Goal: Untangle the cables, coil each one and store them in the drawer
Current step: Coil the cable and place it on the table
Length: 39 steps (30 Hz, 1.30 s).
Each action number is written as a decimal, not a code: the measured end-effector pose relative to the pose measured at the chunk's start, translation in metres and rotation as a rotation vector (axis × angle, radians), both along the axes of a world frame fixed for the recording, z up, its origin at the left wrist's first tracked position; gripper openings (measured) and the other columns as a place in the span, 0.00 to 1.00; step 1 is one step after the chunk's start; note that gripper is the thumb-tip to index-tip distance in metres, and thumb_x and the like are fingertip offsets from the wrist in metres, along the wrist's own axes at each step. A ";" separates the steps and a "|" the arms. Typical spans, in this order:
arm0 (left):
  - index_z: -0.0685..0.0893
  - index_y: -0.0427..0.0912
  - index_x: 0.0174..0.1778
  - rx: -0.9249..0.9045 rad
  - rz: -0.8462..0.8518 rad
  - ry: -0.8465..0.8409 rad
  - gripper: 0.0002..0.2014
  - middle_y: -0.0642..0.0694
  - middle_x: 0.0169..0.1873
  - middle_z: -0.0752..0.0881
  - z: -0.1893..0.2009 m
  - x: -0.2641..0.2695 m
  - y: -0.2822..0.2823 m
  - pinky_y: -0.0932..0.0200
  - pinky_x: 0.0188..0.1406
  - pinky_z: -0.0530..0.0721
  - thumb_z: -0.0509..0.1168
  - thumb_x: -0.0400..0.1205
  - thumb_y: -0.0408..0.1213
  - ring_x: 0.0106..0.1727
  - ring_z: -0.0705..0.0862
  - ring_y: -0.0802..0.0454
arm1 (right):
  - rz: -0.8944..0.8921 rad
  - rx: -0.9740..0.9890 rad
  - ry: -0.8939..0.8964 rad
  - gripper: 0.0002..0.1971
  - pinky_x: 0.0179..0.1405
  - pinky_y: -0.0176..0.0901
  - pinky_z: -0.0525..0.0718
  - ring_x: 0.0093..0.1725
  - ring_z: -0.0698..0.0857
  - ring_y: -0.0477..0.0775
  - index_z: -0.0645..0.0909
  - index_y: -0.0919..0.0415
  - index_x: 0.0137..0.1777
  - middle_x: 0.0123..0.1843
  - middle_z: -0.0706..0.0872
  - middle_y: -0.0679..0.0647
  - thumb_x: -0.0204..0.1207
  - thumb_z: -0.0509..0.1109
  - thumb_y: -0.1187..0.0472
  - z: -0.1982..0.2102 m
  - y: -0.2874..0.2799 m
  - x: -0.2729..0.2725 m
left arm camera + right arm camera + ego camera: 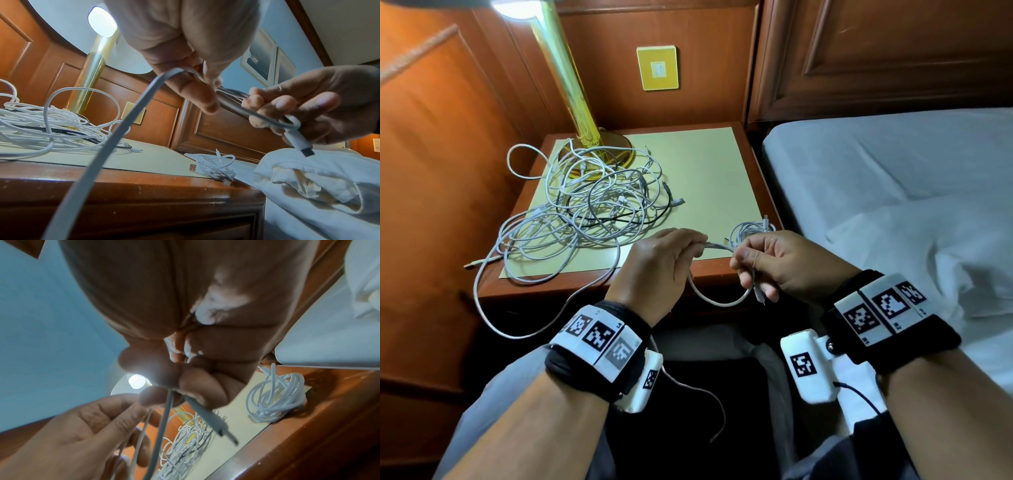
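Observation:
A tangle of white and black cables [585, 202] lies on the left half of the nightstand [709, 164]. One white cable [717, 246] runs out of it, over the front edge, up into both hands. My left hand [664, 253] pinches that cable [115, 129]. My right hand [774, 260] grips its end in a small loop [267, 120], with the plug [300, 146] hanging below the fingers [218, 421]. A coiled white cable [751, 231] rests at the nightstand's front right corner, also seen as a coil [275, 395] in the right wrist view.
A brass lamp [582, 113] stands at the back left of the nightstand, its base under the tangle. A bed with white sheets [893, 192] lies to the right. Wood panelling with a yellow switch plate [657, 68] is behind.

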<state>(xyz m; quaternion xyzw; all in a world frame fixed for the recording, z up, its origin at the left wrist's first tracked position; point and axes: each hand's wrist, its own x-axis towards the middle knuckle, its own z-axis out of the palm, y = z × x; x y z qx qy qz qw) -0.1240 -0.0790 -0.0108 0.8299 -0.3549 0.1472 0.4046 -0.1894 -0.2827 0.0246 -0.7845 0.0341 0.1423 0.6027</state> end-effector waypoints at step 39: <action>0.84 0.48 0.45 -0.253 -0.138 0.341 0.04 0.50 0.37 0.86 0.008 -0.009 0.004 0.51 0.35 0.84 0.70 0.79 0.43 0.35 0.85 0.47 | -0.219 0.383 -0.026 0.14 0.15 0.31 0.62 0.20 0.67 0.42 0.75 0.62 0.41 0.28 0.76 0.54 0.89 0.58 0.63 0.009 0.014 -0.004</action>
